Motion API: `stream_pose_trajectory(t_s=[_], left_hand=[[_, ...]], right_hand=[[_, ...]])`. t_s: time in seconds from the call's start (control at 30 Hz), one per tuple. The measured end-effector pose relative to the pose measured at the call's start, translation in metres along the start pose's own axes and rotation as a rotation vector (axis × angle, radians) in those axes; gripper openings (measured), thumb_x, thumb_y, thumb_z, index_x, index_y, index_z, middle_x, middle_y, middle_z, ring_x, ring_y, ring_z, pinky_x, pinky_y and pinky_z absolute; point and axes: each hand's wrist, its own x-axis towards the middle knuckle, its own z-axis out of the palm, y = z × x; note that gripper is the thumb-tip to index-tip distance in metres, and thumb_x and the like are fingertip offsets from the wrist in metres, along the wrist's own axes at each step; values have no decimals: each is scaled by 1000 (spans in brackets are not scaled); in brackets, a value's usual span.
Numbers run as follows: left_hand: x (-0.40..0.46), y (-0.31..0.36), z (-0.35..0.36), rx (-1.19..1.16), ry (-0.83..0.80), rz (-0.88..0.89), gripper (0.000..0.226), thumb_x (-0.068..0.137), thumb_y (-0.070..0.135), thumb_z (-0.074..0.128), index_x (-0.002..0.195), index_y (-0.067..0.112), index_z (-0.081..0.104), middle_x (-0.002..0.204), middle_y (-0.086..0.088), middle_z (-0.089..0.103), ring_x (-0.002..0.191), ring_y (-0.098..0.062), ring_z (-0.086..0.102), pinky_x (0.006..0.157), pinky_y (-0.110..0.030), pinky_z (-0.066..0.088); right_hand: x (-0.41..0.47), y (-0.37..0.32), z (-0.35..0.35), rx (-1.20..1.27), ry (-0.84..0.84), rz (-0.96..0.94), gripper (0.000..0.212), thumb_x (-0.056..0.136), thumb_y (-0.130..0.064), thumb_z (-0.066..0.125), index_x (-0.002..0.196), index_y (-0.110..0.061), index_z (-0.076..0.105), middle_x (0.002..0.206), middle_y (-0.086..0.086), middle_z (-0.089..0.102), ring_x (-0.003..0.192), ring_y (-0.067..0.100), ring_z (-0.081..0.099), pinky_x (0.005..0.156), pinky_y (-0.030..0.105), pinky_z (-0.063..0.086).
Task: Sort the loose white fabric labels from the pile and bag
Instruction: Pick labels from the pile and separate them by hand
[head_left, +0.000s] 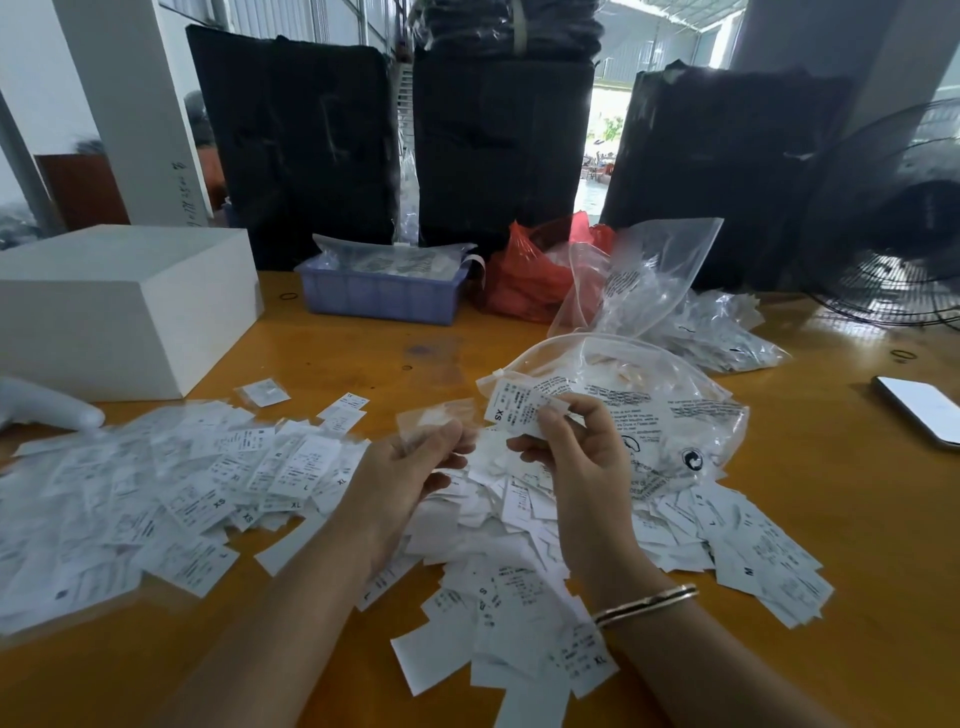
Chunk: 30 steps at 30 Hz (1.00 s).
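Observation:
A wide pile of loose white fabric labels (498, 587) printed with size letters covers the near half of the wooden table (841, 519). My right hand (566, 447) pinches a small stack of labels (519, 408) marked XS, held above the pile. My left hand (415, 467) grips a small blurred clear sleeve or label (434, 418) just left of it. Behind my right hand lies a clear printed plastic bag (660, 415) with labels inside.
A white box (119, 306) stands at left, a blue crate (382, 296) and a red bag (535, 275) behind, more clear bags of labels (691, 312) at right. A phone (919, 410) lies at the right edge, a fan (898, 234) beyond. Another person's gloved hand (47, 405) rests far left.

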Motion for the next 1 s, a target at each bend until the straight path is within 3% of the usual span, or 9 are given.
stream_pose_trajectory(t_s=[0.2, 0.37, 0.53, 0.67, 0.8, 0.9, 1.0], left_hand=[[-1, -1, 0, 4, -45, 9, 41, 57, 61, 65, 83, 31, 78, 88, 7, 74, 77, 0, 66, 74, -26, 45], [0, -1, -2, -36, -49, -15, 27, 67, 50, 64, 81, 32, 78, 87, 6, 74, 75, -1, 66, 73, -25, 46], [-1, 0, -2, -51, -52, -19, 26, 66, 48, 65, 81, 31, 78, 85, 7, 74, 73, 0, 65, 70, -24, 45], [0, -1, -2, -50, -37, -25, 25, 64, 46, 67, 77, 27, 78, 75, 5, 72, 70, -2, 64, 69, -24, 46], [1, -3, -2, 43, -44, -10, 15, 69, 40, 71, 77, 30, 77, 73, 7, 71, 67, 0, 62, 67, -22, 46], [2, -7, -1, 136, -59, 13, 11, 82, 28, 69, 74, 31, 76, 67, 12, 69, 60, 4, 59, 58, -13, 45], [2, -6, 0, 68, -19, 22, 6, 78, 27, 72, 81, 30, 76, 74, 8, 72, 65, 1, 63, 60, -14, 48]], right_hand=[[0, 2, -3, -158, -83, -80, 7, 92, -6, 56, 88, -13, 56, 83, 0, 73, 67, 14, 68, 60, 18, 52], [2, 4, -6, -256, -129, -116, 10, 92, -3, 56, 87, -12, 56, 77, -2, 72, 67, 15, 68, 60, 18, 53], [3, 5, -8, -255, -143, -104, 8, 92, -4, 57, 88, -12, 56, 77, -4, 72, 70, 13, 68, 63, 20, 54], [0, 10, -6, -294, -193, -72, 8, 91, -6, 58, 91, -15, 58, 75, 7, 71, 70, 21, 69, 63, 24, 54], [0, 12, -6, -391, -210, -54, 16, 91, -8, 59, 96, -24, 58, 68, 19, 65, 62, 15, 66, 64, 32, 54], [1, 13, -7, -542, -212, -70, 18, 90, -15, 61, 98, -31, 55, 60, 15, 61, 53, 4, 59, 58, 19, 47], [2, 15, -6, -425, -141, 3, 10, 92, -15, 59, 97, -22, 56, 57, 0, 64, 54, 7, 59, 55, 18, 47]])
